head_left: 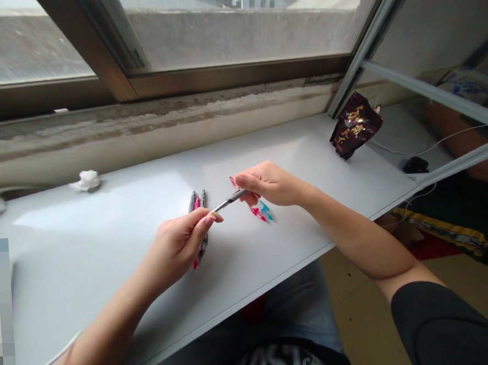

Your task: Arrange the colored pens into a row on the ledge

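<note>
A slim grey pen (227,201) slants between my two hands above the desk. My left hand (183,236) pinches its lower left end between thumb and fingers. At the upper right end, the fingers of my right hand (266,184) are closed around the pen, partly hiding it. Beneath my left hand lies a group of pens (203,198), dark ones and a pink one, partly covered by the hand. Below my right hand, a pink-red pen (258,213) and a blue pen (266,210) rest on the desk, their far parts hidden.
A white desk (126,228) runs along the window wall. Crumpled white tissue (87,181) lies near its back left edge. At the right stands a dark wrapper with gold print (355,125) beside a metal frame (432,88). Beyond the frame, another person's arm (459,131) shows.
</note>
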Motion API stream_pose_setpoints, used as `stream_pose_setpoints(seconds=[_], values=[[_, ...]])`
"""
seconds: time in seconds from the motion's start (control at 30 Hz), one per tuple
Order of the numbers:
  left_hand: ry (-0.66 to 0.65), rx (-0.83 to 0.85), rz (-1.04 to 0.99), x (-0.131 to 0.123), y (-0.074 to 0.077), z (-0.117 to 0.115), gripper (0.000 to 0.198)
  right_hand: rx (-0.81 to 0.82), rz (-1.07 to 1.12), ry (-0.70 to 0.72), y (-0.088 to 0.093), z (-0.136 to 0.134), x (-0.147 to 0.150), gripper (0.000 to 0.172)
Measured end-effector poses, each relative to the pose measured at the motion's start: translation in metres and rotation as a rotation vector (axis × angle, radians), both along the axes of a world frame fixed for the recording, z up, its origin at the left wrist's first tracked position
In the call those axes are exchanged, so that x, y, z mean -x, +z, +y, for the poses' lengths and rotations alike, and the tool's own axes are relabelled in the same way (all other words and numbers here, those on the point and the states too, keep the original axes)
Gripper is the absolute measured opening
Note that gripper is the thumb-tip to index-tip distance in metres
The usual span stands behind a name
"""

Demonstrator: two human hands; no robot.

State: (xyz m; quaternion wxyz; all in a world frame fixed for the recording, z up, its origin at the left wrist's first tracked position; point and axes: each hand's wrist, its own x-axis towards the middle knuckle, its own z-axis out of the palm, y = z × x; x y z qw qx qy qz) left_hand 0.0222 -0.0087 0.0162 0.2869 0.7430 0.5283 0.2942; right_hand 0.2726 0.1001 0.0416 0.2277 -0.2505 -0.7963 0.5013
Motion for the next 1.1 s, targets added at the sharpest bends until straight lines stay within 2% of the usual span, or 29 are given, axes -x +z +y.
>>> stream_pose_setpoints(seconds=[0.03,0.1,0.2,0.3,0.4,0.47,0.5,0.6,0.67,0.73,0.97,1.1], values=[[0.008,-0.015,0.02,0.0,-0.001,0.0,0.041,-0.031,-0.016,-0.023,0.0,0.0,0.0,0.044],[0.027,-0.038,0.051,-0.001,-0.004,0.001,0.04,-0.1,0.014,-0.049,0.0,0.001,-0.001,0.03],[0.055,-0.064,0.08,-0.002,-0.005,0.003,0.038,-0.088,0.075,-0.071,-0.001,0.004,-0.002,0.048],[0.063,-0.087,0.094,-0.002,-0.005,0.003,0.035,-0.019,0.018,-0.103,-0.003,0.006,-0.003,0.034],[0.07,-0.084,0.087,-0.003,-0.005,0.002,0.034,-0.053,0.059,-0.082,-0.004,0.007,-0.003,0.025],[0.076,-0.073,0.086,-0.004,-0.005,0.002,0.033,-0.083,0.098,-0.075,-0.003,0.007,-0.003,0.054],[0.077,-0.077,0.087,-0.005,-0.005,0.002,0.032,-0.088,0.091,-0.085,-0.003,0.007,-0.003,0.058],[0.067,-0.117,0.082,-0.005,-0.006,0.003,0.03,-0.075,0.001,-0.135,-0.001,0.006,-0.003,0.031],[0.077,-0.147,0.077,-0.004,-0.008,0.003,0.029,-0.057,-0.01,-0.131,-0.002,0.006,-0.003,0.03],[0.106,-0.182,0.079,-0.003,-0.009,0.004,0.028,-0.049,0.037,-0.098,-0.003,0.007,-0.003,0.021],[0.182,-0.257,0.074,-0.002,-0.01,0.0,0.03,0.024,0.207,-0.132,-0.006,0.01,0.001,0.037],[0.179,-0.27,0.087,-0.002,-0.011,0.003,0.029,0.008,0.357,-0.089,-0.007,0.013,0.001,0.034]])
